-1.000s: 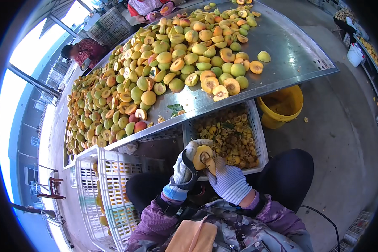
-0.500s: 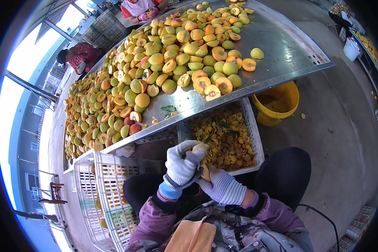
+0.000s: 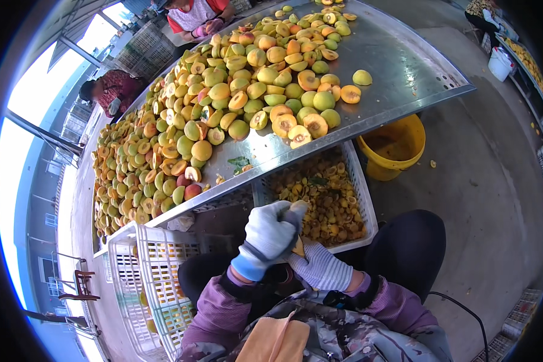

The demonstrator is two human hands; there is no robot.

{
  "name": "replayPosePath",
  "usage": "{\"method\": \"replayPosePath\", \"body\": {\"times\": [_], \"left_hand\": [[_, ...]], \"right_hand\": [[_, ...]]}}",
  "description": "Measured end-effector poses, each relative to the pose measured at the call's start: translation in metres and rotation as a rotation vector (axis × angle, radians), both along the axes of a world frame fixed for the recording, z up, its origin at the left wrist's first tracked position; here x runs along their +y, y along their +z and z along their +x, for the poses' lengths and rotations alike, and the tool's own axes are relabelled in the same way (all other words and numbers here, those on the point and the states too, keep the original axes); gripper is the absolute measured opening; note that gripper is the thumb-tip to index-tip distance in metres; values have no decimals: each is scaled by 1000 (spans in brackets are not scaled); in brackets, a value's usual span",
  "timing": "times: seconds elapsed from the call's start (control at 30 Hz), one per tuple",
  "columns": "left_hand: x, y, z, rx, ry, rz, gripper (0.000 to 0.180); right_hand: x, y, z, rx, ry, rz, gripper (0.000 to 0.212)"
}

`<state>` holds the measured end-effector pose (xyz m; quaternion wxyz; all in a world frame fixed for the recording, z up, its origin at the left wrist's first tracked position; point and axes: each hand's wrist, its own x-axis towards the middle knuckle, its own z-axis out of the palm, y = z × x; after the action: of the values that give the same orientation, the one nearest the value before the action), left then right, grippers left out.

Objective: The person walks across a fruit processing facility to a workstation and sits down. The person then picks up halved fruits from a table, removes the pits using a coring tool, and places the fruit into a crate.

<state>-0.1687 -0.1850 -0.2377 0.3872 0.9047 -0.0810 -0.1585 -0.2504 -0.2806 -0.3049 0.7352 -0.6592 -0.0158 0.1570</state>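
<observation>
My left hand (image 3: 270, 234), in a white and grey glove, is closed with its fingers curled in front of me. What it holds, if anything, is hidden. Just to its right, my right hand (image 3: 323, 266), in a striped glove, is closed round a peach piece (image 3: 298, 247); only a small orange part shows between the hands. Both hands are close together above my lap, in front of a white crate (image 3: 373, 212) that holds pits and scraps (image 3: 332, 208). Beyond lies a big pile of halved peaches (image 3: 223, 90) on a metal table (image 3: 383, 66).
A yellow bucket (image 3: 392, 148) stands under the table's right edge. Beside my left knee is a white basket (image 3: 163, 265) with some fruit inside. Two people (image 3: 196, 18) work on the table's far left side. A white bucket (image 3: 501, 63) stands far right.
My left hand has turned and moved slightly right, its fingers now curled over more. The right hand stays nearly in place, and less of the peach piece shows.
</observation>
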Motion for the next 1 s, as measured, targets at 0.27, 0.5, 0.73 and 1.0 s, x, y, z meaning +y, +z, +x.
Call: {"method": "replayPosePath", "body": {"times": [0.27,0.5,0.73,1.0], "left_hand": [[12,-28,9,166,17,-645,47],[36,-65,22,224,-228,-569,73],[63,-95,26,618,254,-1122,39],[34,-62,0,-160,-207,-347,30]], "right_hand": [[-11,20,4,365,169,203,23],[-7,-28,1,-436,-203,-551,20],[-15,-5,7,-183,-418,-701,28],[-11,-25,4,-137,-325,-525,28]]}}
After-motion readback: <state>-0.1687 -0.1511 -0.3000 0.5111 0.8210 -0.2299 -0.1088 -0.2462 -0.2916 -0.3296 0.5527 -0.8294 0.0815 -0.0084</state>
